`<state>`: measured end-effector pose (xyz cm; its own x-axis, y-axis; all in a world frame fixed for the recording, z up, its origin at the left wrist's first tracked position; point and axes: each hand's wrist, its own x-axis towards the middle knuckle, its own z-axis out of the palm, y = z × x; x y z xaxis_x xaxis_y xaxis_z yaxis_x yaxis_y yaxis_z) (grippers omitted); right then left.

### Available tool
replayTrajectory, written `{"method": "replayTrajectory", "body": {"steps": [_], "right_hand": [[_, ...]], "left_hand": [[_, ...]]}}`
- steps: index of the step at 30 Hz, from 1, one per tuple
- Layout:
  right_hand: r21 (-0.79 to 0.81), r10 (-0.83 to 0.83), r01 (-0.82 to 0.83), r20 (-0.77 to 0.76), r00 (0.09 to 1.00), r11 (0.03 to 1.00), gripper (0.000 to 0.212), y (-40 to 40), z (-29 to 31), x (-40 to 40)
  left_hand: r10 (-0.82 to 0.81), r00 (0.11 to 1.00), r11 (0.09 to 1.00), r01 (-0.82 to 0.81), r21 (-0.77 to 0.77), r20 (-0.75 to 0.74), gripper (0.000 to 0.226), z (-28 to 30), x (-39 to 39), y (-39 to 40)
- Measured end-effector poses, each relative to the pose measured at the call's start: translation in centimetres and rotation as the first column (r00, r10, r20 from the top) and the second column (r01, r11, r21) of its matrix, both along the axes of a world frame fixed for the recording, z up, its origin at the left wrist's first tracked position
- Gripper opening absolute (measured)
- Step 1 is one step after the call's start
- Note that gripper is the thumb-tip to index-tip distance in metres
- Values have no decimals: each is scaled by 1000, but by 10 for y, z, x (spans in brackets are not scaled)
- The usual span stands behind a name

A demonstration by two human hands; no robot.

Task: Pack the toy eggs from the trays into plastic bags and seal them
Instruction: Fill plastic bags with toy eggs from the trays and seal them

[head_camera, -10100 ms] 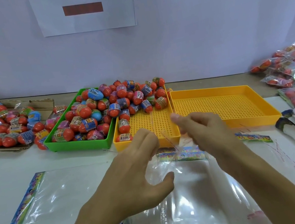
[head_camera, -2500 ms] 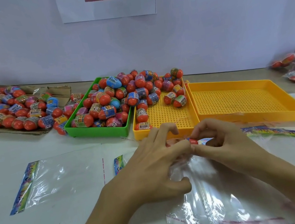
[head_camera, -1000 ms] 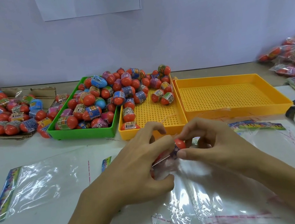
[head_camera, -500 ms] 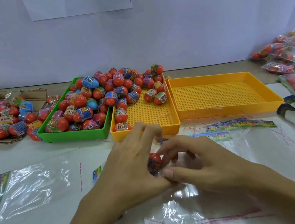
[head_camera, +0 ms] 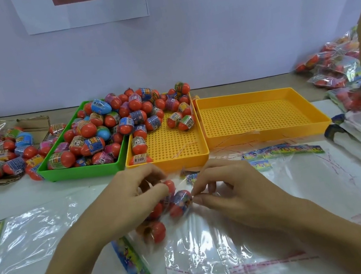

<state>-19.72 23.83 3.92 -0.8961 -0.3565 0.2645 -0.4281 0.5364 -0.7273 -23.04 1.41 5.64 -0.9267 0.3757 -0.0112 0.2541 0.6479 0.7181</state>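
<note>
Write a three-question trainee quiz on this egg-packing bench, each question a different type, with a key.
1. True or false: the right-hand yellow tray holds a heap of toy eggs.
2. Multiple choice: the blue egg near the back lies in which tray? A) the green tray B) the middle yellow tray C) the right-hand yellow tray
3. Fill in: the left hand and the right hand both work on a clear ____ with eggs inside.

Key
1. False; it shows only its perforated floor.
2. A
3. bag
</note>
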Motion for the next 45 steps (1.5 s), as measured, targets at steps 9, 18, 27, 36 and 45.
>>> {"method": "replayTrajectory", "body": {"steps": [9, 18, 27, 36, 45], "right_hand": [[-83, -31, 20, -134, 990, 996, 6, 4, 30, -2], [-396, -181, 6, -407, 895, 918, 20, -3, 84, -10], [-368, -132, 196, 191, 973, 909, 40, -33, 41, -12], [-584, -153, 250, 211, 965, 772, 24, -29, 37, -10], [-579, -170, 238, 170, 971, 779, 25, -27, 33, -8]], "left_hand": [[-95, 957, 828, -76, 555, 273, 14, 9, 3, 12], [25, 996, 264, -84, 961, 80, 14, 20, 6, 14], [76, 966, 203, -259, 944, 249, 8, 13, 8, 28], [66, 950, 261, -313, 913, 307, 18, 13, 10, 30], [50, 941, 230, -337, 913, 335, 24, 14, 11, 29]]}}
